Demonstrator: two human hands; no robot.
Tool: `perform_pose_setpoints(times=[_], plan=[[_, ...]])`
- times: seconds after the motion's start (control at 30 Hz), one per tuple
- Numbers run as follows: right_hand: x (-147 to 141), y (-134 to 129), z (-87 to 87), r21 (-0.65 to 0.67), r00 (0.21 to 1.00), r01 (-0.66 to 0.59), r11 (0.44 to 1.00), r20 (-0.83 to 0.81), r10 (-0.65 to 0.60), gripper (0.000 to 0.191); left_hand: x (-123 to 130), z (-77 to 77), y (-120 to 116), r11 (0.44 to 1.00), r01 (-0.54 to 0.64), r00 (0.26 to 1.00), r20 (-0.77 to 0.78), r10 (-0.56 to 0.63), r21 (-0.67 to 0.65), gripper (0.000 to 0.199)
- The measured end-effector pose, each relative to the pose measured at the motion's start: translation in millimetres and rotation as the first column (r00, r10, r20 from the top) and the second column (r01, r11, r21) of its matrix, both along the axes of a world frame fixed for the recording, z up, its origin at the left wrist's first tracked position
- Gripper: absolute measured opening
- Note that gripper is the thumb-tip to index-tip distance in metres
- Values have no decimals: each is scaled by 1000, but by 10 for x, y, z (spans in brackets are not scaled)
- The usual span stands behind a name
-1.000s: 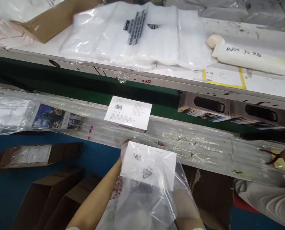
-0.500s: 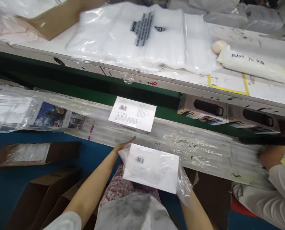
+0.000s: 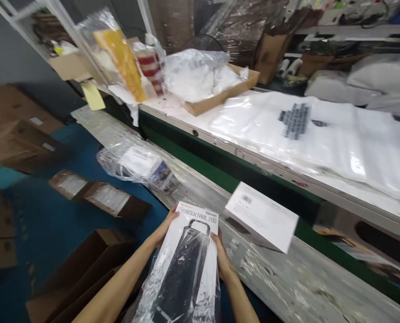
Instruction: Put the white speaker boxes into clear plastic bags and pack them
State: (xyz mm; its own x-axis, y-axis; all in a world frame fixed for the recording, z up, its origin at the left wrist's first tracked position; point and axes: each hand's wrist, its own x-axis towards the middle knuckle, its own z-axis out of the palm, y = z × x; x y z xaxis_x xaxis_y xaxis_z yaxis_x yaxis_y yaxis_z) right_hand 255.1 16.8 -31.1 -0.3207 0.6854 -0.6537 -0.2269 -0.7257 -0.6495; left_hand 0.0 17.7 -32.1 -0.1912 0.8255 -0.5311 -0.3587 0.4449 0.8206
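Both hands hold a white product box (image 3: 186, 264) inside a clear plastic bag, its front with a dark speaker picture facing up. My left hand (image 3: 166, 226) grips the box's upper left edge. On its right edge my right hand (image 3: 221, 251) is closed, the thumb on the front face. Another white box (image 3: 262, 216), barcode side up, sits just right of my hands on the bench edge. Farther left, a bagged box (image 3: 144, 166) with a photo print lies on the plastic-covered ledge.
Stacked clear bags (image 3: 321, 134) lie on the white shelf (image 3: 247, 152) beside a cardboard tray (image 3: 225, 94). Brown cartons (image 3: 108, 197) stand on the blue floor at left. More product boxes (image 3: 378, 242) are under the shelf at right.
The view has swung left. The held box has turned from its barcode side to its speaker-picture front and now stands lengthwise, both hands on its edges. The person at the right is out of view.
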Motion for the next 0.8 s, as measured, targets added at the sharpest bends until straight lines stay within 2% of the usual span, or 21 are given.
perform_pose_setpoints(times=[0.07,0.13,0.2,0.27,0.33,0.37,0.4,0.43,0.47,0.5,0.57,0.63,0.7,0.73,0.8], plan=[[-297,281,272,246,994,-60,968,104,35,108,-379,272,112,991,-51,998,-14,53,122,94],[-494,563,533,471,972,-110,875,235,-4,125,-621,535,276,966,-16,999,-44,28,258,92],[-627,799,727,680,922,-185,710,370,-114,127,-761,744,482,935,50,989,-151,4,352,84],[-736,970,814,818,849,-310,485,468,-245,108,-844,886,726,900,108,954,-298,26,422,69],[-846,1084,783,870,785,-417,263,491,-377,79,-894,980,991,859,154,899,-430,83,488,46],[-903,1127,732,877,760,-446,176,475,-444,67,-911,1015,1119,842,169,869,-481,117,512,36],[-961,1166,666,878,737,-466,108,452,-502,58,-922,1047,1233,830,185,838,-525,146,527,29],[-1017,1203,596,870,717,-489,65,443,-539,53,-932,1079,1326,823,206,807,-568,164,530,28],[-1069,1243,534,856,696,-515,53,453,-557,51,-942,1114,1388,822,232,776,-609,166,520,30],[-1113,1288,489,838,674,-540,72,482,-559,51,-960,1154,1414,818,275,744,-650,152,505,33],[-1176,1403,483,783,619,-594,185,592,-516,55,-1036,1258,1347,786,390,682,-724,103,480,39],[-1204,1553,605,672,525,-664,328,731,-436,59,-1195,1382,1140,751,437,655,-748,112,495,37],[-1222,1720,817,501,374,-761,412,858,-353,63,-1450,1491,864,757,343,669,-710,218,556,27],[-1239,1800,933,422,297,-804,419,896,-330,67,-1608,1524,729,777,233,672,-675,306,585,23],[-1310,1938,1134,322,194,-864,386,922,-336,86,-1955,1522,520,805,-33,616,-622,483,593,19]])
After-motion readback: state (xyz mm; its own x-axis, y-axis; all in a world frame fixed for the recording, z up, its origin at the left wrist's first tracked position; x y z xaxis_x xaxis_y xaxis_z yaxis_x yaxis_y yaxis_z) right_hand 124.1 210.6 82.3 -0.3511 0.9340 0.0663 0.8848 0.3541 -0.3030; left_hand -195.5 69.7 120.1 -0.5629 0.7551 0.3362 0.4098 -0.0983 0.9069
